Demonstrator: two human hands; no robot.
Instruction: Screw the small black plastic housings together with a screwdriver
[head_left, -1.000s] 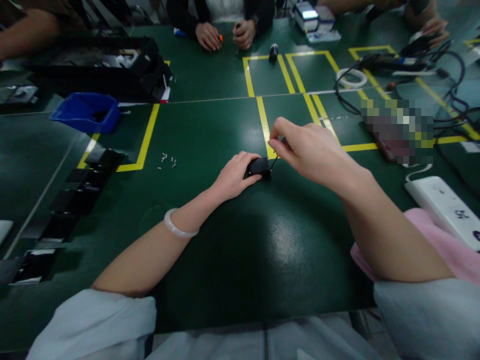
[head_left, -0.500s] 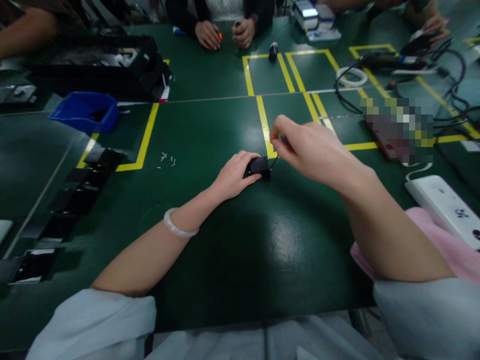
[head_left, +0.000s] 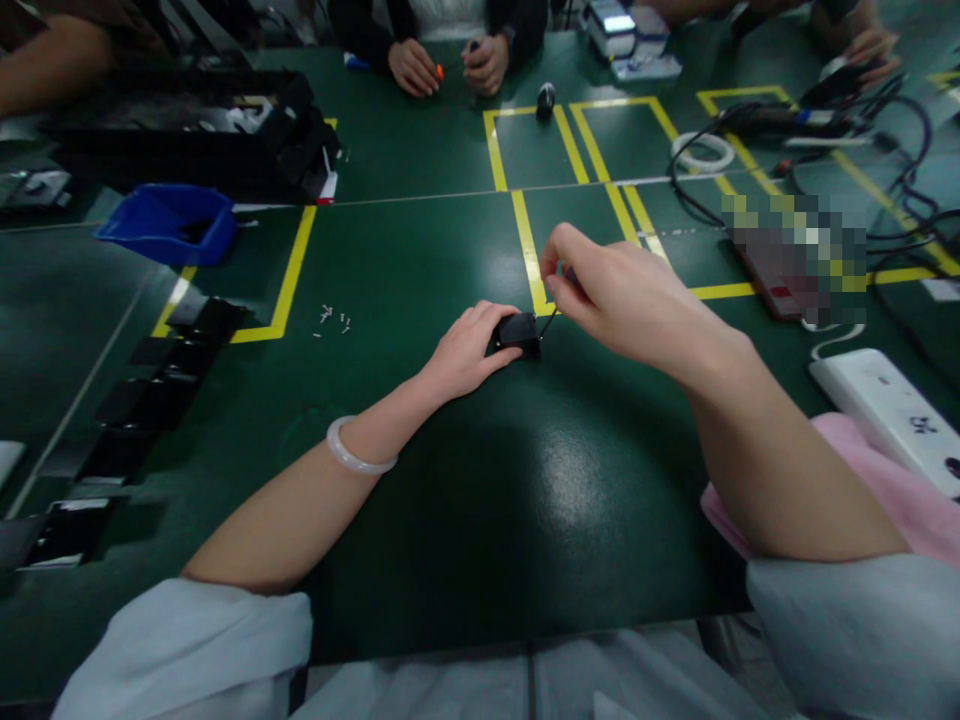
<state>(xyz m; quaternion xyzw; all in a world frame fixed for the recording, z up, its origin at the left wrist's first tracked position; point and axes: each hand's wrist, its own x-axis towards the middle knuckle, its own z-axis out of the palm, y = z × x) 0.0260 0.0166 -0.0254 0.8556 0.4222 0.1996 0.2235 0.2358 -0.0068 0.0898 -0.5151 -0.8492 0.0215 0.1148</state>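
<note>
A small black box-like part rests on the green table, gripped between the thumb and fingers of my left hand. My right hand is closed around a thin screwdriver, its handle mostly hidden by the fingers. The dark shaft slants down to the right side of the black part, where its tip meets or nearly meets the edge. Several small screws lie loose on the table to the left of my left hand.
A blue bin and a row of black parts are at the left. A white power strip, pink cloth and black cables lie right. Across the table, another person's hands hold something small.
My right hand's fingers have shifted very slightly around the screwdriver. My left hand and the black part stay in the same place.
</note>
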